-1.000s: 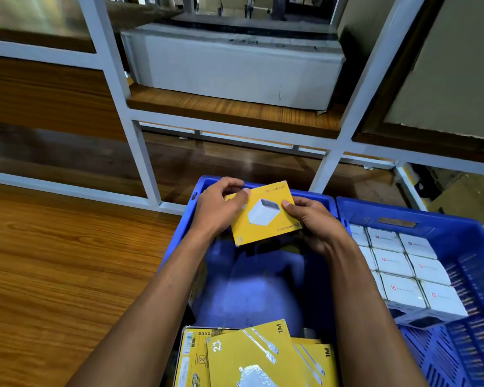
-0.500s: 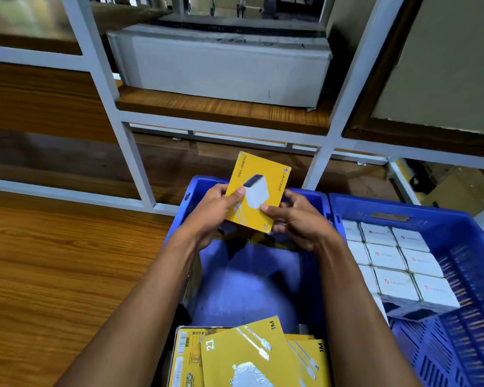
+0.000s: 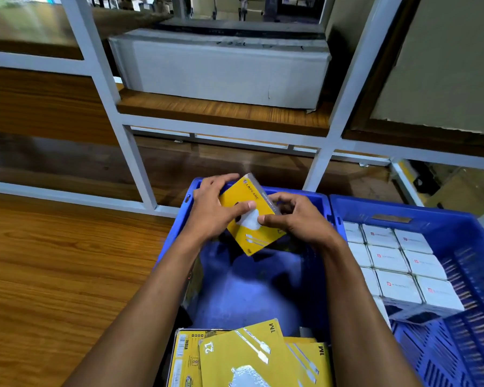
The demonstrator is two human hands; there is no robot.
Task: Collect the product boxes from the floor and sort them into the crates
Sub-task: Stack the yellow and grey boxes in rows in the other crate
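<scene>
Holding yellow box (image 3: 250,219), both hands, tilted, above blue crate (image 3: 323,202).

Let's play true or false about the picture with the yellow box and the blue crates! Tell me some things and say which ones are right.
1. Both hands hold the yellow box. True: the left hand and the right hand both grip it.
2. The yellow box lies flat on the floor. False: it is held tilted over the left blue crate.
3. The right blue crate holds white boxes in neat rows. True.
4. The white boxes are in the same crate as the yellow ones. False: more yellow boxes lie at the near end of the left crate.
5. A large grey carton sits on the shelf behind. True.
</scene>
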